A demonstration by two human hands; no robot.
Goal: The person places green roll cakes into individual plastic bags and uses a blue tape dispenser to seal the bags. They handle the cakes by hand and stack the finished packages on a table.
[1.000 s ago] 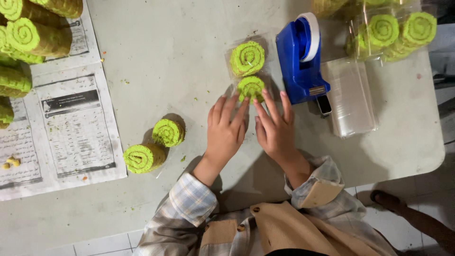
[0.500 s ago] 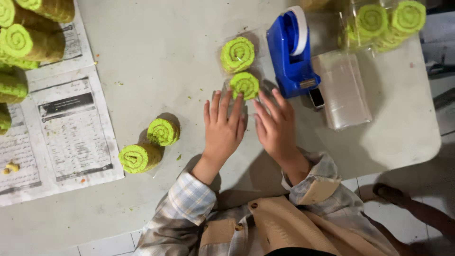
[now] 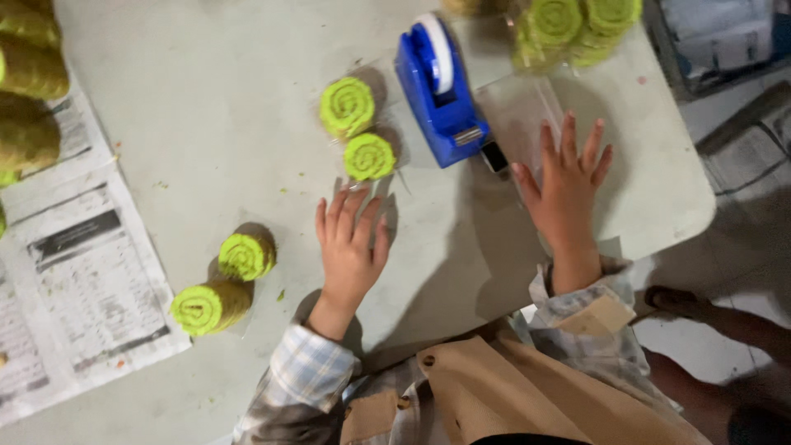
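The left hand (image 3: 353,247) lies flat and empty on the grey table (image 3: 206,148), fingers spread, fingertips just short of a green spiral roll (image 3: 369,156). A second wrapped roll (image 3: 347,106) sits beyond it. Two more rolls (image 3: 222,280) lie to that hand's left, beside the newspaper (image 3: 74,272). The right hand (image 3: 567,194), open wide and holding nothing, rests on a clear plastic sheet (image 3: 519,111). Between the hands stands one blue tape dispenser (image 3: 441,95). Beyond the right hand, a clear pack holds more rolls (image 3: 573,25).
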